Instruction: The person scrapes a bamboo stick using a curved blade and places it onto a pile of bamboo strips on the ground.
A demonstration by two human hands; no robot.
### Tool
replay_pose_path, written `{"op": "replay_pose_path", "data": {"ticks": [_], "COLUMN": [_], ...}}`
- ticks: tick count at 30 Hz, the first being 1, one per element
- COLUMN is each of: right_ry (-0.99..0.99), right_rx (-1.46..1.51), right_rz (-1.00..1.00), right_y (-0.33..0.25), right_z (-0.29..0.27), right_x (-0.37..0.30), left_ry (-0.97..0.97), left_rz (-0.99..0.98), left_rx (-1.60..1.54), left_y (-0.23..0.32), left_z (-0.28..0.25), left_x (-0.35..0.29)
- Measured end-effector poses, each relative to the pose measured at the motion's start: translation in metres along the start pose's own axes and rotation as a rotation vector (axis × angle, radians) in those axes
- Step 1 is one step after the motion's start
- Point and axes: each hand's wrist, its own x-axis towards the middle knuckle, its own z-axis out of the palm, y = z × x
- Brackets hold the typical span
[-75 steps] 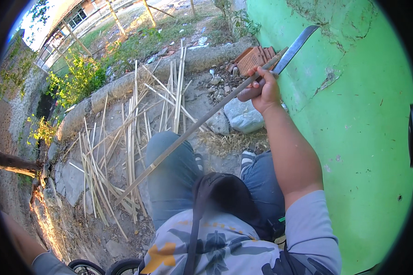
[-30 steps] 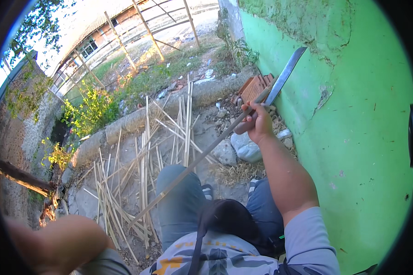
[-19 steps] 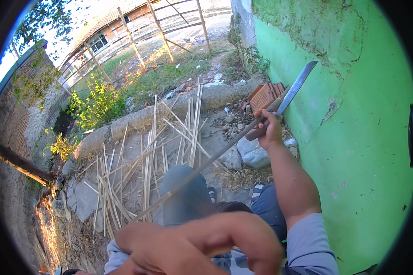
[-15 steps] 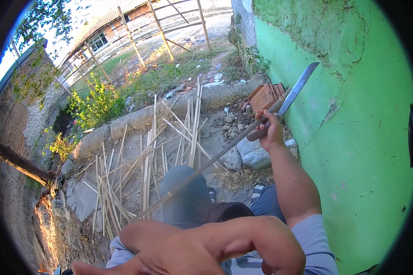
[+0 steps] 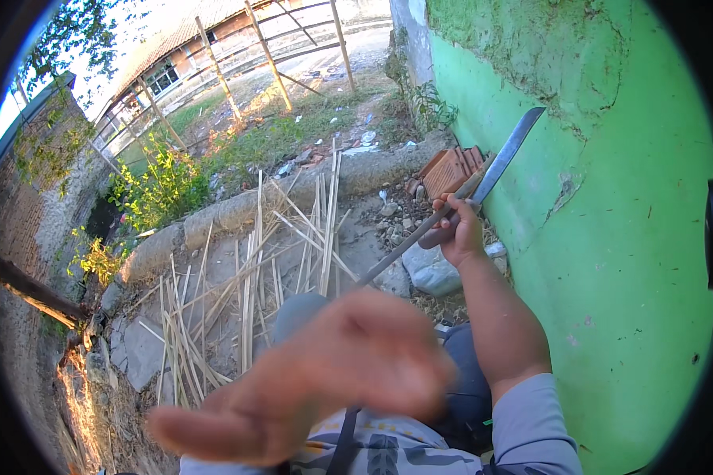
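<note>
My right hand (image 5: 462, 231) is wrapped round the brown handle of a machete (image 5: 509, 161). Its long blade points up and away, close beside the green wall. A long, thin grey-brown stick (image 5: 400, 252) is pinched in the same hand, crossing the machete near the handle. The stick slants down to the left, and its near part is hidden behind my left hand (image 5: 317, 372). That left hand is raised close to the camera and blurred, one digit stretched out to the left, nothing visible in it. Below lies my knee (image 5: 297, 309), partly covered.
Many pale split strips (image 5: 249, 293) lie scattered on the ground ahead. A low kerb (image 5: 238, 212) runs behind them. Stacked roof tiles (image 5: 449, 171) and a whitish rock (image 5: 429, 269) sit by the green wall (image 5: 618, 261). Farther off stands a pole fence (image 5: 268, 55).
My left hand has risen from the lower edge and now covers the stick's near part and most of my knee. My right hand keeps its grip, almost unmoved. The view has shifted slightly.
</note>
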Motion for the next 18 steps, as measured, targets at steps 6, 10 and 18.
{"op": "replay_pose_path", "data": {"ticks": [6,10,18], "right_ry": [-0.053,-0.120,-0.083], "right_rx": [-0.005,-0.006,-0.237], "right_rz": [-0.032,0.006,-0.041], "right_y": [-0.001,0.004,0.005], "right_z": [0.007,0.017,0.050], "right_x": [-0.009,-0.013,-0.033], "left_ry": [-0.019,0.074,0.472], "left_rz": [-0.602,-0.725,-0.878], "left_rx": [1.877,2.012,1.688], "left_y": [-0.021,-0.029,-0.019], "left_z": [-0.120,-0.145,-0.154], "left_x": [-0.104,-0.160,-0.181]}}
